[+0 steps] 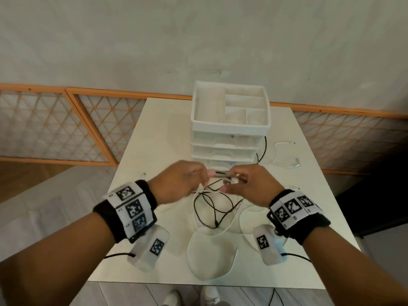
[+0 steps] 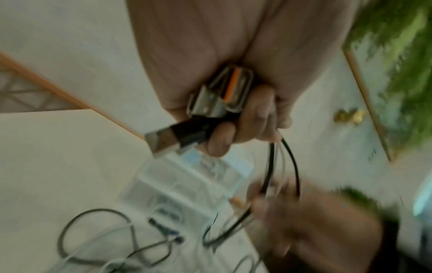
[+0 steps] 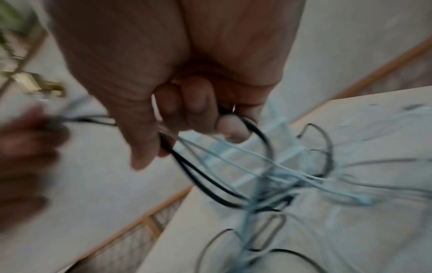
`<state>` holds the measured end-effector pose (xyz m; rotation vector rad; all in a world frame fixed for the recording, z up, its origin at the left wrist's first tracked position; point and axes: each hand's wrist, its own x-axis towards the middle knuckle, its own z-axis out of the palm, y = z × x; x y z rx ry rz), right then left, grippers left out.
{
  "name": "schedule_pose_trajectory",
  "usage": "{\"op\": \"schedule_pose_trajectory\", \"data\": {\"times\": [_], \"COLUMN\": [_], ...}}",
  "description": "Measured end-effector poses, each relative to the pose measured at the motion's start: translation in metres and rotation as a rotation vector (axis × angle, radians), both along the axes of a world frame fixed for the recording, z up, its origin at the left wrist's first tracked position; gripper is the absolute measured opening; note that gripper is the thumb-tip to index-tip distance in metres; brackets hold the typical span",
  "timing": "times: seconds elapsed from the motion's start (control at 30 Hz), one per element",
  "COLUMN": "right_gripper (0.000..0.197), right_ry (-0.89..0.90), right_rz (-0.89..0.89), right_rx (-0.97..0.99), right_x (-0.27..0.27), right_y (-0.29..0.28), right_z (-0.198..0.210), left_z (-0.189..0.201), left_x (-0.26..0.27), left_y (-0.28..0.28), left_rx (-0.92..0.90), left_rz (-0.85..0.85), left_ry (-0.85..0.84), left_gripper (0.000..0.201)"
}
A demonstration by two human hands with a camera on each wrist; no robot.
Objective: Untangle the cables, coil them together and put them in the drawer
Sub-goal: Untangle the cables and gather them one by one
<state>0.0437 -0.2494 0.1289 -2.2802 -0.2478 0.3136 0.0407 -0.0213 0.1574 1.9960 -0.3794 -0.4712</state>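
Black and white cables (image 1: 212, 208) hang in loops between my two hands over the white table (image 1: 141, 217). My left hand (image 1: 187, 180) grips a bunch of USB plugs (image 2: 217, 99), one with an orange tongue, another black (image 2: 177, 134). My right hand (image 1: 238, 182) pinches the same black and white strands (image 3: 210, 153) a short way along, in front of the white drawer unit (image 1: 225, 149). The drawers look closed. More white cable (image 1: 209, 257) trails in big loops toward the near table edge.
The drawer unit carries an open divided tray (image 1: 229, 109) on top. Loose white cable ends (image 1: 287, 155) and a black strand (image 1: 263, 151) lie to its right. A small plug (image 1: 143, 174) lies at the table's left edge. A lattice railing (image 1: 55, 127) stands behind.
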Motion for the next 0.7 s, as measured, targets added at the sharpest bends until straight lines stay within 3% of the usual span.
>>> {"op": "schedule_pose_trajectory", "data": {"times": [0.07, 0.17, 0.27, 0.33, 0.4, 0.5, 0.57, 0.63, 0.7], "right_gripper": [0.011, 0.006, 0.022, 0.032, 0.04, 0.038, 0.035, 0.041, 0.045], "right_ry": [-0.053, 0.016, 0.172, 0.189, 0.051, -0.306, -0.415, -0.317, -0.045], "right_rz": [-0.213, -0.468, -0.529, -0.535, -0.582, -0.724, -0.788, -0.778, -0.661], "right_rx": [-0.001, -0.108, -0.307, -0.284, -0.116, 0.257, 0.356, 0.132, -0.188], "right_x": [0.009, 0.01, 0.006, 0.011, 0.023, 0.04, 0.046, 0.052, 0.046], "right_y": [-0.025, -0.05, -0.058, -0.056, -0.053, -0.052, -0.057, -0.067, -0.07], "right_z": [-0.024, -0.066, -0.086, -0.071, -0.038, 0.022, 0.041, 0.03, 0.003], "left_z": [0.016, 0.034, 0.032, 0.021, 0.007, -0.01, -0.013, -0.007, 0.006], "left_x": [0.01, 0.026, 0.036, 0.037, 0.037, 0.04, 0.041, 0.044, 0.048], "left_y": [0.012, 0.026, 0.033, 0.035, 0.039, 0.044, 0.047, 0.046, 0.043], "left_rx": [-0.133, -0.275, -0.284, -0.115, 0.062, 0.045, -0.032, -0.164, -0.343], "left_rz": [0.127, 0.294, 0.471, 0.518, 0.505, 0.61, 0.708, 0.791, 0.849], "left_ry": [-0.041, -0.101, -0.094, -0.069, -0.024, 0.1, 0.12, 0.08, 0.06], "left_gripper": [0.032, 0.03, 0.032, 0.032, 0.034, 0.034, 0.033, 0.031, 0.029]}}
